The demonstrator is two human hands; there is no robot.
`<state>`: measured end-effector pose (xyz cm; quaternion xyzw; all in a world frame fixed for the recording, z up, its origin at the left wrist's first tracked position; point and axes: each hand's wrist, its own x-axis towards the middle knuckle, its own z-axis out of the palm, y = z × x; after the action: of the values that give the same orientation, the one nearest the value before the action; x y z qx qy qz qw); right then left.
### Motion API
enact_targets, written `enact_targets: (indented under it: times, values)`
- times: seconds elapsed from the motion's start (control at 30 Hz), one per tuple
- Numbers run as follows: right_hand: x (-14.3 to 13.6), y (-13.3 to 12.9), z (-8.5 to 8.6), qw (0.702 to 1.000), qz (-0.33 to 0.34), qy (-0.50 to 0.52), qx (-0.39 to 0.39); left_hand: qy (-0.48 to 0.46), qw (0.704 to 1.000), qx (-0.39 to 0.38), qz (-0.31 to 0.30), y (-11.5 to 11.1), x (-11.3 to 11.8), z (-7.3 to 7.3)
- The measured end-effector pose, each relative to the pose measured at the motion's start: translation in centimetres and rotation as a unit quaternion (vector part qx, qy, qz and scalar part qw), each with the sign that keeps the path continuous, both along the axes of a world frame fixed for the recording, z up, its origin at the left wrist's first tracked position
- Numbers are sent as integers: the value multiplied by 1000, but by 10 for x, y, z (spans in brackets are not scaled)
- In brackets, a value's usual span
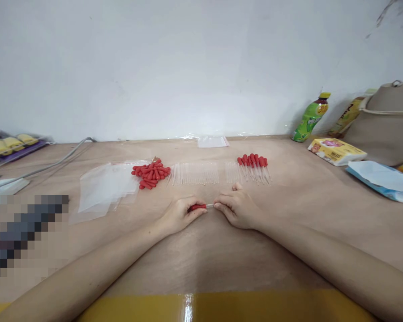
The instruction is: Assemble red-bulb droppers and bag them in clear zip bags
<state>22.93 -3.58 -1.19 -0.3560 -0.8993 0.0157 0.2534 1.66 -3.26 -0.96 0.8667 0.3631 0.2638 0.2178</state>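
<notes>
My left hand [184, 213] is closed on a red rubber dropper bulb [198, 207]. A clear dropper tube [210, 206] meets the bulb's open end, and my right hand [237, 207] pinches it. Most of the tube is hidden by my right fingers. Beyond my left hand lies a heap of loose red bulbs [151, 172]. Clear tubes [196, 173] lie side by side in a row past my hands. At the row's right end are several droppers with red bulbs [253, 161] on their tubes.
Flat clear plastic bags [102, 188] lie left of the heap, and a small bag [213, 141] lies by the wall. A grey cable [67, 155] crosses the left side. At the right stand a green bottle [311, 117], a yellow tissue pack [336, 151], a blue-white packet [383, 179] and a beige bag [383, 129].
</notes>
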Motion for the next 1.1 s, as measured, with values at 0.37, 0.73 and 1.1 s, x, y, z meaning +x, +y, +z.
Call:
enact_targets:
  times: [0.37, 0.73, 1.1]
  values:
    - [-9, -1, 3, 996, 2, 7, -87, -2, 999, 43, -12, 1, 1, -2]
    - [6, 1, 34, 983, -49, -28, -176, -5, 993, 102, 60, 12, -9, 2]
    - [74, 82, 42, 848, -515, 17, -124, 38, 995, 73, 59, 14, -9, 4]
